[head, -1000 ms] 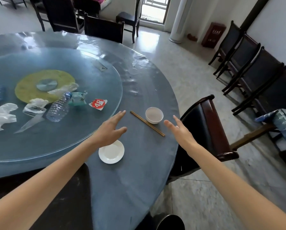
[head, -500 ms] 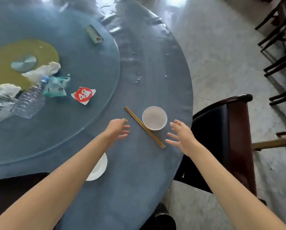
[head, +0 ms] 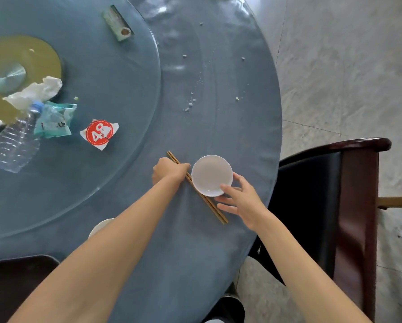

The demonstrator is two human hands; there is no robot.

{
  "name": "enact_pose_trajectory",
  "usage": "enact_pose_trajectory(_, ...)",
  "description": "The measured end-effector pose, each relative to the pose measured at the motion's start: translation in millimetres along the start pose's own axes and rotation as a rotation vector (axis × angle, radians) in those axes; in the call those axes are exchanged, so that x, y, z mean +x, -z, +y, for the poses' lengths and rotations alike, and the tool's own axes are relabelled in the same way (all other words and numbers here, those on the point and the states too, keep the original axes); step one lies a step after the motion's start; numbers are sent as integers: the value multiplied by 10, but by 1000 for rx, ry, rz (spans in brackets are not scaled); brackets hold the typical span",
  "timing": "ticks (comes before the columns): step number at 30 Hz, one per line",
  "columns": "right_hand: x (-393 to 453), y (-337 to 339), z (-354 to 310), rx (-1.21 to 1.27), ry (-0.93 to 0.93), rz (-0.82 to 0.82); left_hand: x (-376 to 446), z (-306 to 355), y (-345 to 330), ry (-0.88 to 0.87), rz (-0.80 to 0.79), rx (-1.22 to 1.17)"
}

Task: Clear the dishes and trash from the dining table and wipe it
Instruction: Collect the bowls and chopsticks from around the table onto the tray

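Note:
A small white bowl (head: 211, 174) stands on the blue round table (head: 242, 136) near its right edge. My right hand (head: 239, 201) grips the bowl's near rim, thumb on the inside. A pair of wooden chopsticks (head: 219, 215) lies diagonally just left of the bowl. My left hand (head: 169, 172) is curled over their far end. A small white plate (head: 99, 226) shows partly from under my left forearm. On the glass turntable (head: 116, 178) lie a crushed plastic bottle (head: 13, 145), a teal wrapper (head: 54, 122), a red-and-white label (head: 99, 134) and a crumpled tissue (head: 34, 92).
Crumbs (head: 190, 104) are scattered on the cloth beyond the bowl. A pale tube-shaped packet (head: 118, 25) lies at the turntable's far edge. A dark wooden armchair (head: 323, 194) stands against the table's right side, and another dark chair (head: 16, 287) at bottom left.
The view tipped down and closer to the table. Both hands went from hovering open to closing: the left onto the chopsticks, the right onto the bowl's rim.

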State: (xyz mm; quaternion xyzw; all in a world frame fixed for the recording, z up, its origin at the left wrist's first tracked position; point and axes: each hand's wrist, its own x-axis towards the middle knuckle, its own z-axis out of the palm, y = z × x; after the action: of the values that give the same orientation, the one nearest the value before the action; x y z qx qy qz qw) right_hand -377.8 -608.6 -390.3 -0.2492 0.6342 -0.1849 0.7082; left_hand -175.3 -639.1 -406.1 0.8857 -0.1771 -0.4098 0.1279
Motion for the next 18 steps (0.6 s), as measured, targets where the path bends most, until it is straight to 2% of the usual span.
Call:
enact_pose_trajectory(8,93,74,8,63,3,-31,-38,139,-136,21,-7,55)
enact_pose_trajectory(18,47,318,98,99,46,-60,-98,113,-289,-131,78,326)
